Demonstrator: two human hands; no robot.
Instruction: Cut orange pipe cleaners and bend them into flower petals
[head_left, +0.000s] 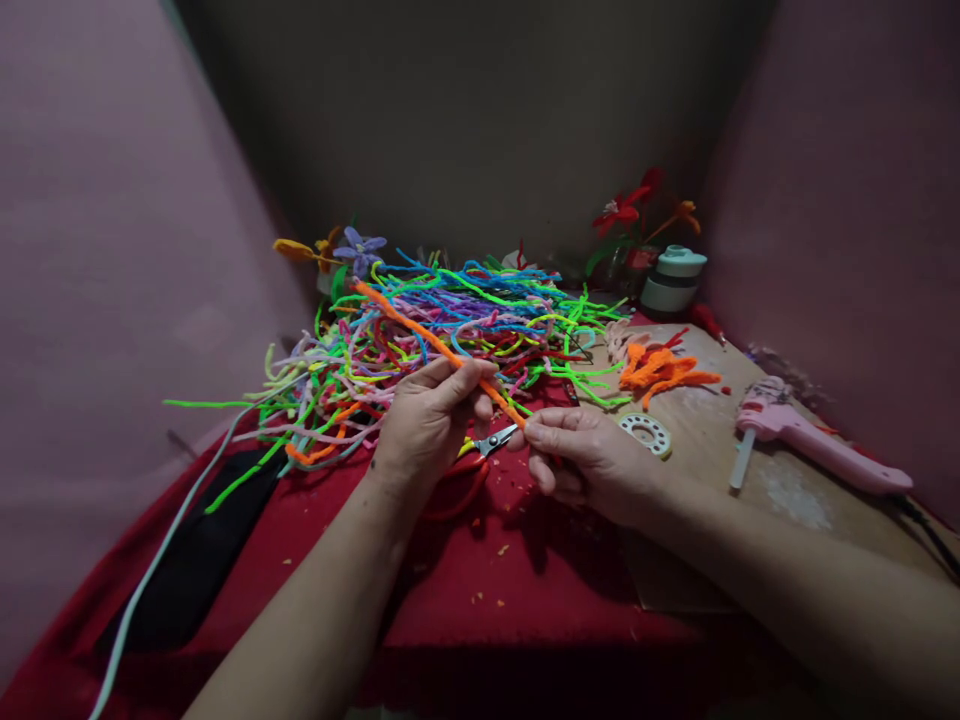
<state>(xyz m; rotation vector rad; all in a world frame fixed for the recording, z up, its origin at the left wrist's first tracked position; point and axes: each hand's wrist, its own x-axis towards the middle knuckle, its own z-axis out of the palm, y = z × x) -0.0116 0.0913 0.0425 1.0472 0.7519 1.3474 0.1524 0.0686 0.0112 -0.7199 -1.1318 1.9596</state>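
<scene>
My left hand (429,420) is closed around a long orange pipe cleaner (420,330) that slants up to the left over the pile. My right hand (581,455) pinches the same pipe cleaner's lower end between thumb and fingers. Small scissors (493,441) lie on the red cloth (480,580) just below and between the two hands, tips pointing right.
A big heap of multicoloured pipe cleaners (450,320) fills the back of the cloth. On a brown board (787,490) at the right lie orange pieces (660,370), a white ring (645,432) and a pink glue gun (810,440). Handmade flowers (637,215) and a round container (673,282) stand behind.
</scene>
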